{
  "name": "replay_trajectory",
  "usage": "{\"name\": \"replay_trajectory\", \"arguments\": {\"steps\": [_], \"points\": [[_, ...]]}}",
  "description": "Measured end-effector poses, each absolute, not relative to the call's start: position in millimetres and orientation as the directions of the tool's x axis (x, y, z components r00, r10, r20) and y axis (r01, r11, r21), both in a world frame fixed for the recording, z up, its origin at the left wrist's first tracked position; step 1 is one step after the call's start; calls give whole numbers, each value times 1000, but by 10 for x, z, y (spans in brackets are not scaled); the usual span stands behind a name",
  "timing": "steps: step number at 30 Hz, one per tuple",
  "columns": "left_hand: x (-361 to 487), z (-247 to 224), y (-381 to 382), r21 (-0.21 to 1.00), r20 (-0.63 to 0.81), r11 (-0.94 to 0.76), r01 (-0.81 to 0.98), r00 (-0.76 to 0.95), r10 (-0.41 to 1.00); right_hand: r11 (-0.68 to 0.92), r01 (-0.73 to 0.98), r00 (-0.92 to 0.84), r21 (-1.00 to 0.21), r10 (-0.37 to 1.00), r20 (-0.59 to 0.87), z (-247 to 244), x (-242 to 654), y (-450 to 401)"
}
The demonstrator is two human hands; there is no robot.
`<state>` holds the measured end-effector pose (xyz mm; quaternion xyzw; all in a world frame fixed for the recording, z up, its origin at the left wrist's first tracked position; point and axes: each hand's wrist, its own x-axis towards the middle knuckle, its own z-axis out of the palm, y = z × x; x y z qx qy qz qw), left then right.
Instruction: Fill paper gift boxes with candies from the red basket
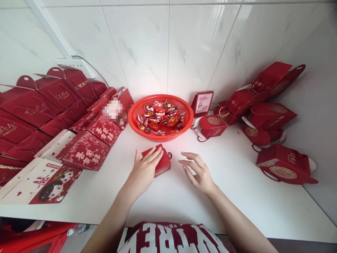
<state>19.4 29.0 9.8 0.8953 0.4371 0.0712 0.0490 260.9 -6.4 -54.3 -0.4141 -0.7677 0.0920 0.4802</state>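
Observation:
A small red gift box (163,166) with a thin cord loop on its right side lies on the white table (168,200). My left hand (149,163) rests over it, fingers stretched out along its top. To the right of the box, my right hand (197,171) hovers with its fingers apart and nothing in them. Just beyond the box stands a red plastic basket (160,137) holding many wrapped candies (163,117). The left part of the box is hidden under my hand.
On the left stand rows of red gift boxes (31,105) and patterned boxes (91,151). More red boxes (285,163) lie piled at the right. A small framed card (203,103) leans near the tiled wall (142,42). A power strip (79,65) sits at the back left.

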Motion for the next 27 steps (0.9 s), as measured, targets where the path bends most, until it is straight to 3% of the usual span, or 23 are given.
{"name": "replay_trajectory", "arguments": {"steps": [8,18,27], "points": [[710,-20,63,170,355,-305,937,230,906,652,558,-247,-513,721,647,-542,2576,-116],[67,-155,33,114,282,-312,943,270,921,658,561,-262,-501,716,647,-546,2564,-152],[-475,-198,111,111,342,-265,958,213,915,657,556,-288,-509,726,624,-575,2535,-143]]}}
